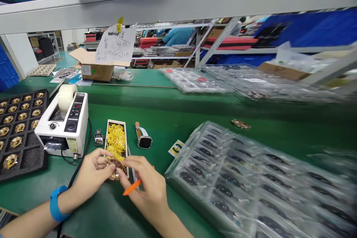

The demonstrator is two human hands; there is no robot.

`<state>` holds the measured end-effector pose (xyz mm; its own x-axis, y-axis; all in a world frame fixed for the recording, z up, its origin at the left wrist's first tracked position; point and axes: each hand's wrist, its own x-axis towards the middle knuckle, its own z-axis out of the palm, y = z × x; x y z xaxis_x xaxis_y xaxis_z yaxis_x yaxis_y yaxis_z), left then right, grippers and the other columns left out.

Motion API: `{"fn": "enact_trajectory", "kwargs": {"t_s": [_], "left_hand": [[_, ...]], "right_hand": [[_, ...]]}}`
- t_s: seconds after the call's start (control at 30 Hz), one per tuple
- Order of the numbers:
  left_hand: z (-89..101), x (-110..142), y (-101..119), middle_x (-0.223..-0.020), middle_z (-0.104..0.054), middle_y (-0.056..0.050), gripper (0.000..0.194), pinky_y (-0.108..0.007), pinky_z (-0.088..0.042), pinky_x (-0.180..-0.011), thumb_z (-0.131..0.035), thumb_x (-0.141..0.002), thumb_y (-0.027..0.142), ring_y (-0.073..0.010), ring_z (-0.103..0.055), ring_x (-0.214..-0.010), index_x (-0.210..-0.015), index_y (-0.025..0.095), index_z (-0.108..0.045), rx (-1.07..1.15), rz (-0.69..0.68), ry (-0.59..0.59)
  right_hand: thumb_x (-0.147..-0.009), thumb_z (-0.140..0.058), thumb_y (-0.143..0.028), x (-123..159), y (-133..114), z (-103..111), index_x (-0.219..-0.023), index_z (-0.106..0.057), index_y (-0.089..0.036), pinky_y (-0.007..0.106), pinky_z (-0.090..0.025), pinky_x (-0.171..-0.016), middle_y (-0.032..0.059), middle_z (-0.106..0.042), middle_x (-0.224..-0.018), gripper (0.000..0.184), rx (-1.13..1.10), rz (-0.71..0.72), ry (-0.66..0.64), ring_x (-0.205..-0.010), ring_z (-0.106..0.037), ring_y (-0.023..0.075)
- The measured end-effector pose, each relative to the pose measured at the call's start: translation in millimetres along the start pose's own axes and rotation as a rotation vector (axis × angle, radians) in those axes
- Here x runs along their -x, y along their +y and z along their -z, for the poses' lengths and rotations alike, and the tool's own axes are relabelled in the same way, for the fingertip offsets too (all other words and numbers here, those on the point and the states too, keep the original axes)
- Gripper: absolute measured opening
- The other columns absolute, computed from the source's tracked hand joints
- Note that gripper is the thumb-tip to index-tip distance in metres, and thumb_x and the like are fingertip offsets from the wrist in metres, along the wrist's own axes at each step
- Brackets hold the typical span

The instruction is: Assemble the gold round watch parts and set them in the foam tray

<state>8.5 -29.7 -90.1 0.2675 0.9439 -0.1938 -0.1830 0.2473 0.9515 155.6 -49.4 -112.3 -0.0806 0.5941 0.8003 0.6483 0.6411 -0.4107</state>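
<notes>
**Q: What is our grip at this point?**

A: Both hands are closed. We pinch a brown-and-gold coiled piece (115, 164) between the fingertips of the left hand (93, 173) and the right hand (146, 182). The right hand also carries an orange stick (131, 187), slanted under its fingers. Our fingers hide part of the piece, so we cannot confirm its exact form.

**Q: What surrounds the work, from the largest item down?**

A: We work at a green workbench (111, 208) under a grey shelf beam (178, 3). To our right lie bagged stacks of dark components (237, 178). To our left stand a black foam tray of round gold parts (19, 134) and a white tape dispenser (65, 121). Directly ahead are a white box of yellow rubber bands (115, 139), a tally counter (98, 137), and a smartwatch with a tan strap (144, 136).

**Q: Where does the piece lie relative to the grip?**

A: It sits between our hands, directly over the near end of the white box. Its longer axis appears to run left to right, across the box. Both hands touch it, and neither is clearly nearer.
</notes>
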Motion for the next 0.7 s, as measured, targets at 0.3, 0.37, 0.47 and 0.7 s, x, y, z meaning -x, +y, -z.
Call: {"fn": "enact_trajectory", "kwargs": {"t_s": [0.3, 0.37, 0.47, 0.7], "left_hand": [[8.5, 0.1, 10.4, -0.058, -0.064, 0.001, 0.020, -0.020, -0.045, -0.057, -0.077, -0.056, 0.019, -0.0108, -0.059, -0.056, -0.064, 0.013, -0.059, 0.046, 0.096, -0.108], [7.6, 1.4, 11.2, -0.059, -0.064, 0.000, 0.020, -0.022, -0.046, -0.055, -0.075, -0.056, 0.019, -0.0128, -0.061, -0.055, -0.063, 0.014, -0.058, 0.052, 0.121, -0.154], [6.7, 1.5, 11.1, -0.059, -0.064, 0.000, 0.019, -0.025, -0.048, -0.053, -0.073, -0.056, 0.019, -0.0131, -0.061, -0.050, -0.064, 0.014, -0.056, 0.027, 0.168, -0.203], [6.2, -0.8, 5.2, -0.052, -0.054, 0.004, 0.011, -0.019, -0.040, -0.043, -0.064, -0.056, 0.014, -0.0061, -0.047, -0.041, -0.061, 0.015, -0.053, -0.075, 0.142, -0.164]], "right_hand": [[-0.093, -0.042, -0.026, -5.2, 4.0, 9.8, -0.092, -0.056, -0.020, 0.023, -0.048, -0.056, 0.0013, -0.062, -0.074, 0.015, -0.509, -0.367, -0.451, -0.060, -0.057, 0.0124], [-0.093, -0.042, -0.024, -5.2, 2.8, 11.1, -0.089, -0.055, -0.021, 0.023, -0.046, -0.055, 0.0003, -0.061, -0.072, 0.014, -0.501, -0.321, -0.498, -0.058, -0.056, 0.0119], [-0.094, -0.042, -0.023, -5.5, 2.1, 14.4, -0.085, -0.052, -0.021, 0.022, -0.044, -0.053, -0.0012, -0.060, -0.068, 0.013, -0.461, -0.299, -0.536, -0.054, -0.053, 0.0114], [-0.096, -0.034, -0.022, -0.2, -3.5, 5.1, -0.077, -0.042, -0.023, 0.022, -0.043, -0.053, -0.0018, -0.058, -0.066, 0.021, -0.457, -0.296, -0.550, -0.056, -0.053, 0.0115]]}}
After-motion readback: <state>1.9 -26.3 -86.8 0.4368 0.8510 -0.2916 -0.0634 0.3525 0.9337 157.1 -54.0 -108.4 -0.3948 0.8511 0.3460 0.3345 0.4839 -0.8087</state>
